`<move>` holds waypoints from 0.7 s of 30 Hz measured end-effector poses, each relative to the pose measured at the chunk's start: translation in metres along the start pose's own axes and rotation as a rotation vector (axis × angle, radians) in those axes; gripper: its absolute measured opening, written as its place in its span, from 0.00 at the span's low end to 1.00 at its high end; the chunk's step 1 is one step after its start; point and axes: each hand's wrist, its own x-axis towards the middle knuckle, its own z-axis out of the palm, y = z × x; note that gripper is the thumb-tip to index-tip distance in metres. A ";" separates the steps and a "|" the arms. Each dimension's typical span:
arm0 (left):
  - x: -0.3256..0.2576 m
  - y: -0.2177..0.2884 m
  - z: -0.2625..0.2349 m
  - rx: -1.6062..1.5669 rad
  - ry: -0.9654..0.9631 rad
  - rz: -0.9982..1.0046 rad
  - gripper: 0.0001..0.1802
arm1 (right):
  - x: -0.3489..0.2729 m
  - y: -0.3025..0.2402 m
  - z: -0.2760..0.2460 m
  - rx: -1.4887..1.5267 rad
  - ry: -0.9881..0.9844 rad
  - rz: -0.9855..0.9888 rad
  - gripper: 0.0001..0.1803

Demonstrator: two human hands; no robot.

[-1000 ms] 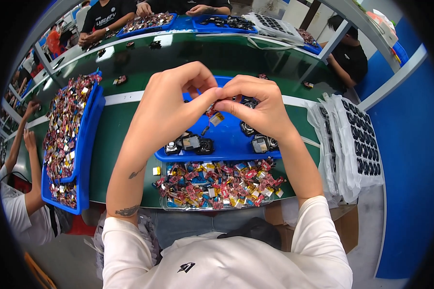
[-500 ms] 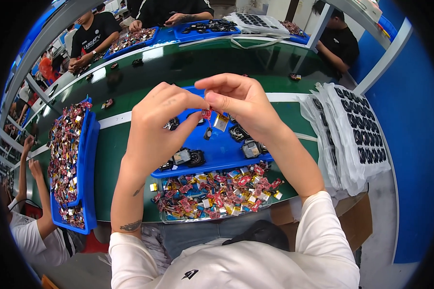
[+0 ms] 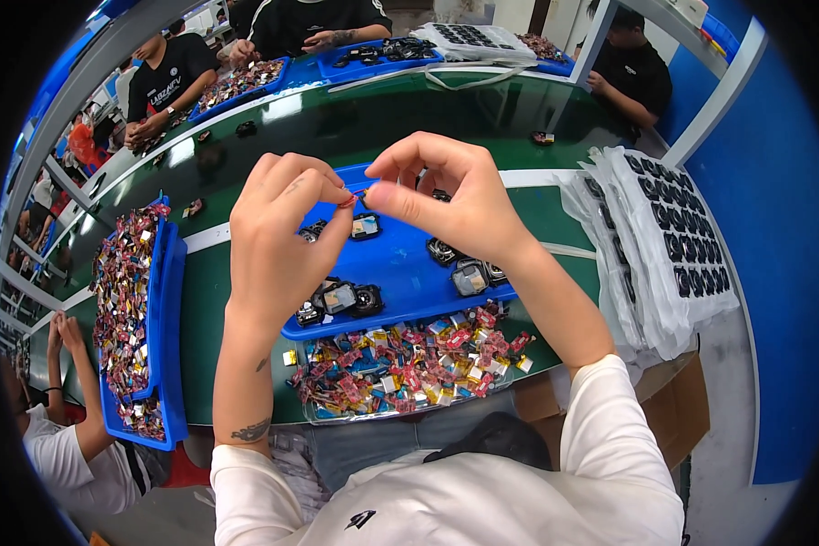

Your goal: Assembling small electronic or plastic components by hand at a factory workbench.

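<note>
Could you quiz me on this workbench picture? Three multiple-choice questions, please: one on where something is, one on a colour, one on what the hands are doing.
1. Where does the heap of small red and yellow parts lie?
A. in a clear tray at the bench's near edge
B. on the stack of white moulded sheets
C. on the floor

2. What colour is the tray under the hands?
A. white
B. blue
C. orange

3. What are the two hands doing?
A. lying flat on the bench
B. pinching one tiny red piece between their fingertips
C. lifting the blue tray

Answers:
1 A: the heap sits in a clear tray just below the blue tray, nearest the person.
2 B: its bare floor shows blue around the small black parts.
3 B: the left hand and right hand meet at a small red piece, raised above the tray.
</note>
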 end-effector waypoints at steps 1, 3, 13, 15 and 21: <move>0.000 -0.002 0.002 -0.028 -0.007 0.010 0.09 | -0.002 -0.005 0.001 -0.045 0.010 0.011 0.10; -0.001 0.001 0.003 -0.062 -0.058 -0.050 0.09 | -0.002 -0.003 0.001 -0.066 0.016 0.003 0.08; -0.002 0.000 0.001 -0.454 -0.247 -0.417 0.05 | 0.002 0.009 -0.010 -0.031 -0.016 -0.148 0.09; -0.004 -0.002 0.001 -0.515 -0.247 -0.460 0.06 | 0.003 0.008 -0.009 0.107 -0.019 -0.128 0.07; -0.005 -0.007 0.002 -0.743 -0.266 -0.628 0.08 | 0.002 0.009 -0.006 0.327 -0.031 -0.018 0.05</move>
